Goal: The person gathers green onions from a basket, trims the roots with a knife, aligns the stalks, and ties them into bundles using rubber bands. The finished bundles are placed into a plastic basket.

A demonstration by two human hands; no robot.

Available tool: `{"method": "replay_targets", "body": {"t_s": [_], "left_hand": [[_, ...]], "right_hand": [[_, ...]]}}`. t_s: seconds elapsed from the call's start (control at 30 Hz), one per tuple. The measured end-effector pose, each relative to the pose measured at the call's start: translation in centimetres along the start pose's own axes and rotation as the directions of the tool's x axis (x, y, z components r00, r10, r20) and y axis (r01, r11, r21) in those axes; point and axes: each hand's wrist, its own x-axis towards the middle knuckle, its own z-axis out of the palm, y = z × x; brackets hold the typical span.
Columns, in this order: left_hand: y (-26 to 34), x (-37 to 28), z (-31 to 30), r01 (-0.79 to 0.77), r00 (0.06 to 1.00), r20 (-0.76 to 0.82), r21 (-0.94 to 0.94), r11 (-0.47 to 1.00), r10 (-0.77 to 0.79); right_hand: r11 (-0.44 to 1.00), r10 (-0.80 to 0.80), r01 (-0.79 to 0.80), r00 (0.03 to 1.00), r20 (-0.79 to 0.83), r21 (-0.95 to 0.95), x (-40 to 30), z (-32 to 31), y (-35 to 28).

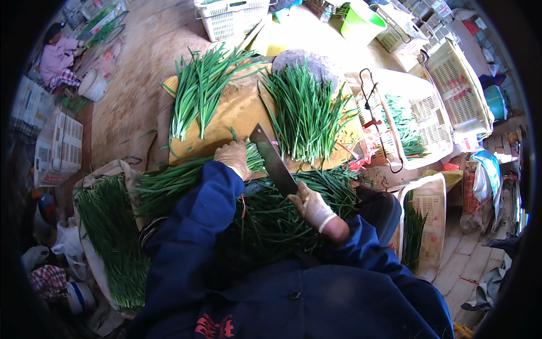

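Note:
My gloved left hand (233,159) grips a bunch of garlic chives (180,176) near its pale cut ends, with the leaves trailing off to the left. In my gloved right hand (311,205) is a cleaver (274,161), its broad blade slanting up and left beside those ends. Whether the blade touches them I cannot tell. Beyond my hands, a yellowish board (237,106) carries a loose bundle of chives (199,93) on the left and a thicker bundle (307,114) on the right. More loose chives (271,212) are heaped over my lap.
At my left stands a lined basket (112,241) packed with chives. White plastic crates (427,114) holding greens stand to the right, with another crate (419,224) near my right knee. A green bucket (362,23) stands farther off. A person (61,57) sits at the far left.

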Motion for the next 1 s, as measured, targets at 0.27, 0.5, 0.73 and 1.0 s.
{"method": "replay_targets", "body": {"t_s": [0.27, 0.5, 0.73, 1.0], "left_hand": [[1.5, 0.2, 0.1, -0.072, 0.997, -0.004, -0.003, 0.997, 0.072], [-4.8, -4.1, -1.9, -0.262, 0.961, -0.174, -0.317, 0.911, 0.216], [-6.2, -11.3, -8.6, -0.477, 0.851, -0.344, -0.824, 0.306, 0.398], [-3.0, -12.9, -12.2, -0.47, 0.845, -0.285, -0.799, 0.375, 0.452]], "right_hand": [[0.678, -0.192, 0.263, 0.965, 0.18, -0.687, 8.4, 6.5, 4.1], [0.981, 0.123, -0.14, 0.984, -0.131, -0.134, 5.5, -2.4, -2.2], [0.921, 0.035, -0.282, 0.749, -0.662, -0.27, 3.5, -12.3, 5.2], [0.981, 0.036, -0.169, 0.654, -0.756, -0.099, 1.2, -12.2, 6.3]]}}
